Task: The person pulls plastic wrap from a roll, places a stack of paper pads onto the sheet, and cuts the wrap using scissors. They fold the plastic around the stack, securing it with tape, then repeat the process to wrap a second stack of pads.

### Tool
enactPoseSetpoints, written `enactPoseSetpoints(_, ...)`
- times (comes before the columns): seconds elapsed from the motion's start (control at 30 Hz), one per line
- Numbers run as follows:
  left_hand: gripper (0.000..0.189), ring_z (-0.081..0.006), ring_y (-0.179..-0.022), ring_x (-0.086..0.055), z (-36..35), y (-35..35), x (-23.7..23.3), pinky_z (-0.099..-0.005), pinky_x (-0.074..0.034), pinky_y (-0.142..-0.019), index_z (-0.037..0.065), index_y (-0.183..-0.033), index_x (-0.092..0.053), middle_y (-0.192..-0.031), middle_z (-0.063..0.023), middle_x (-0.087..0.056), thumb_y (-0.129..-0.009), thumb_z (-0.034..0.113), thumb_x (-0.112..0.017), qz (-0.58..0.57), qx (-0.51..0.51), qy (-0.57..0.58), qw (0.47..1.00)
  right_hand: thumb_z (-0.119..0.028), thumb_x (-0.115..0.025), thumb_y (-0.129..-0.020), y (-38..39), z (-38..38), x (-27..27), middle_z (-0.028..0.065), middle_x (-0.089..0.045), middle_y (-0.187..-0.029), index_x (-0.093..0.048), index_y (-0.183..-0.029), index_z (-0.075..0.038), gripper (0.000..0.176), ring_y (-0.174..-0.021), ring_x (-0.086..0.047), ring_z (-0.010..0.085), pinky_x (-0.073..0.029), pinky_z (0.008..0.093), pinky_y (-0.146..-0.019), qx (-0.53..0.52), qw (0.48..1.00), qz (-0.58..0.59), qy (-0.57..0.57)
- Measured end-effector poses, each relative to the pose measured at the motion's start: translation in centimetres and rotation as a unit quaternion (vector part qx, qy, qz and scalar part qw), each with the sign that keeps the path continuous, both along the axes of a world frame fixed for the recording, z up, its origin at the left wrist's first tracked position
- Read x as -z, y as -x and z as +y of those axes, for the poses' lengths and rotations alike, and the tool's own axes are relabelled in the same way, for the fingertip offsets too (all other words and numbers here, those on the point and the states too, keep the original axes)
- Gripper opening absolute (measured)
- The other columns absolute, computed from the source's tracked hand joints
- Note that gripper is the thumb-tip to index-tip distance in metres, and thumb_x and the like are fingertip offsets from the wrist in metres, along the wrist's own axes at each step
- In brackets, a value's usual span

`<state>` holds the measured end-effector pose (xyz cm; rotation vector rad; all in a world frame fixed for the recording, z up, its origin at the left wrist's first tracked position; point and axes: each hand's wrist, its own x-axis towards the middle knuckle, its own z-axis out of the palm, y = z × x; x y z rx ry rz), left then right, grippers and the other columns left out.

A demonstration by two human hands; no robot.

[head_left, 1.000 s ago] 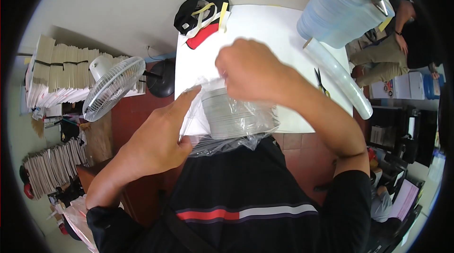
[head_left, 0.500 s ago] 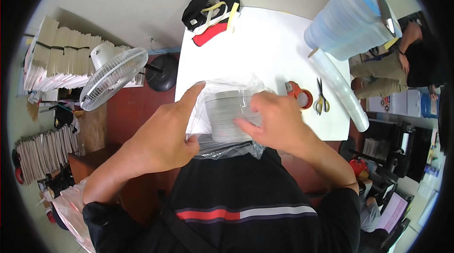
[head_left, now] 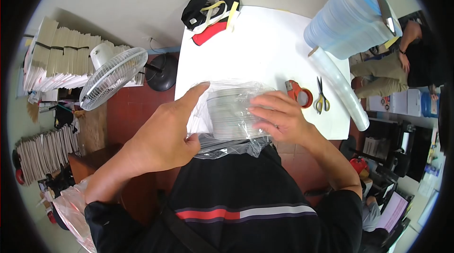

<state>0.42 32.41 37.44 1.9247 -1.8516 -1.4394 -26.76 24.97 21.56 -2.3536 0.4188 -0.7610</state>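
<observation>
Lower centre, on counter (head_left: 265,45) edge: disc stack (head_left: 231,113) inside plastic bag (head_left: 227,146). Pinched at the film by left hand (head_left: 161,135) grip; pressed under flat, open right hand (head_left: 281,118). Probably best: pull taut, smooth evenly.

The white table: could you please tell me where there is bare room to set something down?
Bare: the middle of the white table, between cap, blue stack and wrapped stack. Crowded: right edge, with tape dispenser, scissors, film roll; near edge, under left hand and right hand.
</observation>
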Motion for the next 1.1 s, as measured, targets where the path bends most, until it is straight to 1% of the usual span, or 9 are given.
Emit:
enactPoseSetpoints(0.07, 0.076, -0.0405, -0.082, -0.069, 0.2, 0.2, 0.2, -0.0435, -0.054, -0.08, -0.009, -0.147, -0.034, -0.116, -0.0363, -0.061, -0.075, -0.005, -0.058, 0.014, 0.001, 0.015, 1.0, -0.027, -0.069, -0.09, -0.4, 0.2, -0.4, 0.019, -0.059, -0.131, -0.065, -0.128, -0.002, 0.046, -0.119, -0.054, 0.0355, -0.044, 0.0451, -0.099, 0.012, 0.994, 0.052, 0.097)
enactPoseSetpoints(0.17, 0.074, -0.0364, -0.086, -0.067, 0.1, 0.9, 1.4, -0.0417, -0.053, -0.081, -0.006, -0.147, -0.035, -0.125, -0.0353, -0.054, -0.077, -0.005, -0.059, 0.039, 0.014, 0.076, 0.996, -0.045, -0.066, -0.09, -0.8, 0.8, 1.5, 0.0191, -0.044, -0.148, -0.055, -0.143, -0.004, 0.068, -0.133, -0.037, 0.0399, -0.032, 0.0511, -0.108, 0.003, 0.994, 0.102, 0.029)
enactPoseSetpoints(0.37, 0.07, -0.0284, -0.092, -0.065, -0.8, 4.9, 6.2, -0.0382, -0.051, -0.081, -0.001, -0.146, -0.037, -0.142, -0.0333, -0.039, -0.08, -0.004, -0.061, 0.155, 0.026, 0.17, 0.973, -0.049, -0.069, -0.087, -1.7, 0.9, 1.6, 0.0177, -0.043, -0.147, -0.043, -0.149, -0.004, 0.081, -0.134, -0.038, 0.0383, -0.029, 0.0518, -0.109, -0.004, 0.995, 0.08, 0.053)
enactPoseSetpoints(0.6, 0.066, -0.0191, -0.099, -0.061, -3.0, 6.0, 12.5, -0.0341, -0.05, -0.082, 0.006, -0.144, -0.039, -0.162, -0.0309, -0.022, -0.084, -0.002, -0.063, 0.297, 0.0, 0.106, 0.949, -0.042, -0.089, -0.07, -2.3, 1.6, 3.9, 0.0204, -0.038, -0.145, -0.041, -0.138, -0.006, 0.09, -0.136, -0.037, 0.0396, -0.031, 0.0537, -0.11, 0.024, 0.983, -0.096, -0.156)
enactPoseSetpoints(0.7, 0.053, -0.0253, -0.118, -0.063, -3.5, 5.9, 14.1, -0.0368, -0.053, -0.092, 0.005, -0.141, -0.04, -0.164, -0.0301, -0.009, -0.093, 0.009, -0.063, 0.39, 0.003, 0.139, 0.91, -0.034, -0.094, -0.064, -3.1, 2.2, 4.9, 0.0236, -0.033, -0.146, -0.039, -0.135, -0.007, 0.093, -0.137, -0.037, 0.0383, -0.033, 0.0524, -0.111, 0.011, 0.924, -0.264, -0.277)
enactPoseSetpoints(0.8, 0.045, -0.027, -0.118, -0.063, -3.9, 5.1, 13.7, -0.0373, -0.054, -0.092, 0.007, -0.14, -0.039, -0.166, -0.0285, 0.001, -0.102, 0.021, -0.056, 0.408, -0.013, 0.112, 0.906, -0.029, -0.092, -0.066, 0.2, 2.1, 2.5, 0.0243, -0.034, -0.145, -0.04, -0.135, -0.008, 0.089, -0.136, -0.038, 0.0391, -0.033, 0.0535, -0.112, 0.029, 0.974, -0.158, -0.161)
enactPoseSetpoints(0.93, 0.045, -0.0288, -0.126, -0.058, -4.5, 4.4, 13.9, -0.0425, -0.052, -0.098, 0.012, -0.143, -0.036, -0.168, -0.0194, 0.007, -0.108, 0.04, -0.042, 0.398, -0.006, 0.091, 0.913, -0.02, -0.087, -0.066, 0.3, 3.5, -2.2, 0.0161, -0.047, -0.136, -0.065, -0.109, -0.008, 0.049, -0.124, -0.046, 0.0362, -0.038, 0.0526, -0.103, -0.024, 0.998, -0.05, 0.016)
enactPoseSetpoints(0.97, 0.046, -0.0284, -0.126, -0.059, -4.5, 4.6, 13.9, -0.0421, -0.052, -0.098, 0.012, -0.143, -0.036, -0.168, -0.0192, 0.006, -0.108, 0.042, -0.041, 0.402, -0.01, 0.088, 0.911, -0.014, -0.084, -0.067, -0.6, 3.6, -2.3, 0.0102, -0.058, -0.122, -0.07, -0.094, -0.009, 0.031, -0.113, -0.052, 0.0323, -0.041, 0.0511, -0.097, -0.011, 0.997, -0.049, 0.063)
enactPoseSetpoints(1.1, 0.051, -0.0285, -0.121, -0.061, -4.6, 5.0, 13.3, -0.0396, -0.054, -0.095, 0.011, -0.14, -0.036, -0.167, -0.0243, 0.001, -0.108, 0.049, -0.036, 0.396, -0.006, 0.08, 0.915, -0.006, -0.078, -0.074, -1.3, 2.9, -3.5, 0.0045, -0.065, -0.097, -0.069, -0.086, -0.006, 0.015, -0.1, -0.058, 0.0265, -0.046, 0.046, -0.091, -0.034, 0.992, -0.065, 0.105)
